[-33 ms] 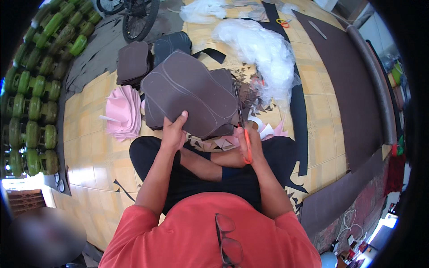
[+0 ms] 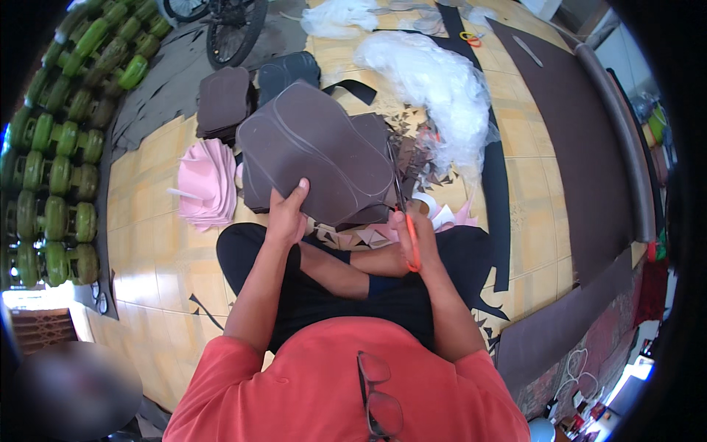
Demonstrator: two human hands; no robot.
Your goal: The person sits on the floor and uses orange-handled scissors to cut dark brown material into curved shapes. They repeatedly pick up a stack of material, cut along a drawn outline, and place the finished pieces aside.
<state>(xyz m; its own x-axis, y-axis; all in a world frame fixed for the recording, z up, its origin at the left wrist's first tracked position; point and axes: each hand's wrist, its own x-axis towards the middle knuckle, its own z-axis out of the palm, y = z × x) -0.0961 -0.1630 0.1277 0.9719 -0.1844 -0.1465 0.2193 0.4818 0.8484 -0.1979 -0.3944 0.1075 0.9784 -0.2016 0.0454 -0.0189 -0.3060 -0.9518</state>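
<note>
My left hand grips the lower edge of a dark brown sheet, thumb on top. Pale curved outlines are drawn on this sheet, and its corners are rounded. My right hand is closed round the orange handles of a pair of scissors. Their metal blades point away from me at the sheet's right edge; I cannot tell whether they touch it. More brown pieces lie stacked beneath and behind the sheet. Brown offcuts are heaped just right of the blades.
Pink pieces are piled at left, with brown and black stacks behind. Crumpled clear plastic lies far right of centre. A partly unrolled brown roll spans the right side. Green gas cylinders line the left.
The whole view has shifted very slightly. Both hands, the sheet and the scissors keep nearly the same places relative to each other.
</note>
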